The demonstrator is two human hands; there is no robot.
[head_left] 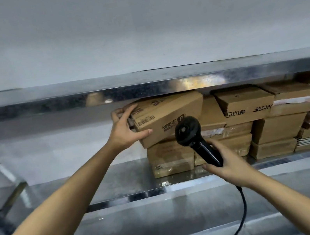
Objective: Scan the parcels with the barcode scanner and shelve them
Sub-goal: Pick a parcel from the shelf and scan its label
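This looks like a parcel store room or a small warehouse; shiny metal shelves run from left to right across the view, one above another; on the middle shelf sit many brown cardboard boxes, stacked in piles, close together, filling the right side; some have printed words and white labels on them; one box at the left end of the piles lies tilted on top of the others and has a barcode sticker; a black barcode scanner with a long cable is held near it; the wall behind is plain and grey.
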